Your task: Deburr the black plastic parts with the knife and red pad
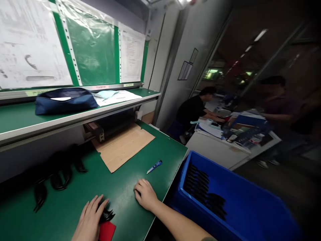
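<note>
Black parts (107,216) sit under spread left fingers (95,208); a blue bin (250,201) holds more.

green-topped shelf (15,117) with pale metal edge; papers in plastic sleeves (30,43) on the wall above; grey pillar (170,73) with two framed notices (185,70); dark glass partition (278,57); strip lights (260,35); white desk (218,150), paper-strewn; dark floor (283,174); dim light.

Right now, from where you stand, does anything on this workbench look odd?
The blue utility knife does: it lies loose on the green bench, its blade apparently out, close to the right hand.
</note>
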Demonstrator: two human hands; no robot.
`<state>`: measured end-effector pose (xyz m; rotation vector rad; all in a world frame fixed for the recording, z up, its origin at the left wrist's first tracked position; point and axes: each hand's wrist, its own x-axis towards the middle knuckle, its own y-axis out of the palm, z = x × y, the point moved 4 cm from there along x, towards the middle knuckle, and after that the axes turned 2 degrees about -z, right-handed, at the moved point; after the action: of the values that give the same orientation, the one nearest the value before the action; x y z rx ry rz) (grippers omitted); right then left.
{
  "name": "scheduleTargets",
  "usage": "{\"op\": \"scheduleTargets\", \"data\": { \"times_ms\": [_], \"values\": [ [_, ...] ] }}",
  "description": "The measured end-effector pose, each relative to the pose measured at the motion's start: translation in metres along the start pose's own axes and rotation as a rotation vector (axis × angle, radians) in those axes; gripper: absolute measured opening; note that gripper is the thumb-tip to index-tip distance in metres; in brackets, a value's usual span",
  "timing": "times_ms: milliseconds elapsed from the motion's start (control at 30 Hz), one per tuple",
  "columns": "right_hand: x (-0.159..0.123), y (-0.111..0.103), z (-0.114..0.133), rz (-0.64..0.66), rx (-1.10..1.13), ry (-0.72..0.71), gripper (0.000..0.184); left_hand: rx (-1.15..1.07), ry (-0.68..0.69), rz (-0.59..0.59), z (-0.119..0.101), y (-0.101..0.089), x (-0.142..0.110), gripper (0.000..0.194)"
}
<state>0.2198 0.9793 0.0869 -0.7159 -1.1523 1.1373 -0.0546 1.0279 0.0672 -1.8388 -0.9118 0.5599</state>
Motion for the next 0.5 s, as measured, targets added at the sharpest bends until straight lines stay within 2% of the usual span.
{"op": "scheduleTargets", "data": {
  "times_ms": [67,133,267,333,433,500],
  "values": [
    [-0.003,0.000,-0.003,-0.014,0.005,0.001,0.012,0.089,0.056,0.103,-0.005,-0.002,0.013,0.075],
    [-0.005,0.000,-0.005,-0.026,0.018,-0.002,0.011,0.128,0.075,0.146,-0.008,-0.009,0.021,0.070],
    [-0.006,0.001,-0.008,-0.045,0.054,-0.008,0.012,0.151,0.144,0.107,-0.009,-0.020,0.027,0.062],
    [-0.006,0.002,-0.010,-0.051,0.070,-0.008,0.012,0.106,0.121,0.058,-0.004,-0.020,0.027,0.053],
    [-0.003,-0.003,-0.022,-0.066,0.078,0.009,0.012,-0.155,-0.065,-0.059,0.001,-0.016,0.027,0.047],
    [0.001,-0.013,-0.040,-0.084,0.069,0.038,0.016,-0.538,-0.287,-0.140,-0.006,-0.015,0.022,0.051]
  ]
}}
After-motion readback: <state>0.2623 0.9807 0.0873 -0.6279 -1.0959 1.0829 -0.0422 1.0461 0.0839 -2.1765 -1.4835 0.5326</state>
